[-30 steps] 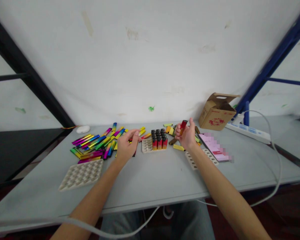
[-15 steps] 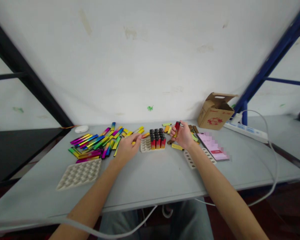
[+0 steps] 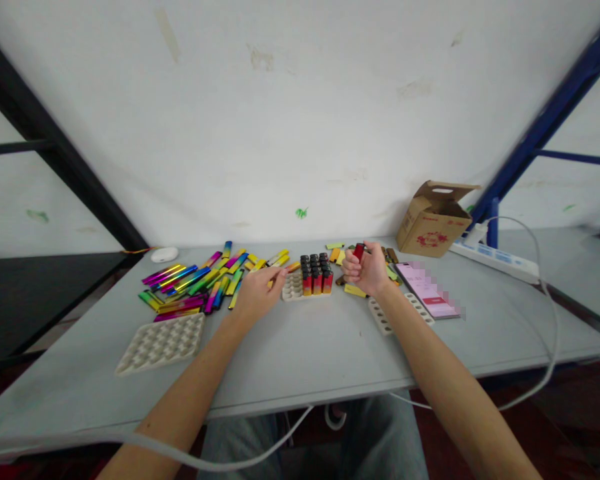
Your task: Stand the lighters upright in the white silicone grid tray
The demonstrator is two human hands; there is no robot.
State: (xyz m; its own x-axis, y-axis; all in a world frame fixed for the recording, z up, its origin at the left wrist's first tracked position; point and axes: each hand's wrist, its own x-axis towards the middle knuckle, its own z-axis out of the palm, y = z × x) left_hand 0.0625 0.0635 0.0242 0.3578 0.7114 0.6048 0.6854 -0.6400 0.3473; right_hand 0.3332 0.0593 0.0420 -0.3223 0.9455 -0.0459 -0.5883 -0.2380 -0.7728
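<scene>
The right grip [image 3: 369, 269] is closed narrow around a slim red lighter [image 3: 359, 251], with the fingers curled and only its upper end showing above them, at about one o'clock on the grey folding desk [image 3: 330, 353]. The hold looks secure because the body sits deep in the fingers rather than being pinched at its tip. The left grip [image 3: 260, 295] rests low at about eleven o'clock, its fingers [image 3: 279, 278] stretched toward a beige moulded plastic tray [image 3: 293, 290]. Whether they pinch something thin cannot be told. In the right part of that tray stands a tight block of upright lighters with black tops and red-to-orange bodies [image 3: 314, 275], directly between the two hands. Iridescent rainbow-coloured sticks [image 3: 190, 287] lie heaped at ten o'clock, with a dimpled beige tray [image 3: 160, 343] at eight o'clock. A narrow dimpled beige strip tray [image 3: 380, 317] lies just below the right grip, and a brown cardboard box [image 3: 433, 227] sits at two o'clock.
</scene>
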